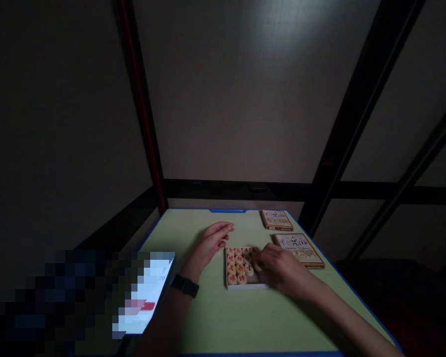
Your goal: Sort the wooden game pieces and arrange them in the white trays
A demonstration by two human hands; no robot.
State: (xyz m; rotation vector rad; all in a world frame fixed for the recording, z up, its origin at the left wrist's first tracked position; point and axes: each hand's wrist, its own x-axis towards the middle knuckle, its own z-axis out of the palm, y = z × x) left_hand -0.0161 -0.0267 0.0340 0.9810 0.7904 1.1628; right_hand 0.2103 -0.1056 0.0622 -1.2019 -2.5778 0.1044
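Observation:
A small white box (227,286) of round wooden chess pieces (238,265) with red and black marks lies in the middle of a pale green table (215,317). My right hand (278,267) rests over the box's right side, its fingertips curled on the pieces there; what they hold is hidden. My left hand (211,240) lies just left of the box, fingers stretched out and together, holding nothing. A dark watch (185,285) sits on my left wrist.
Two flat printed boxes or lids lie at the table's far right, one (277,219) behind the other (299,249). A lit, blurred screen (144,297) stands at the table's left edge. Dark beams and a wall rise behind the blue-edged table.

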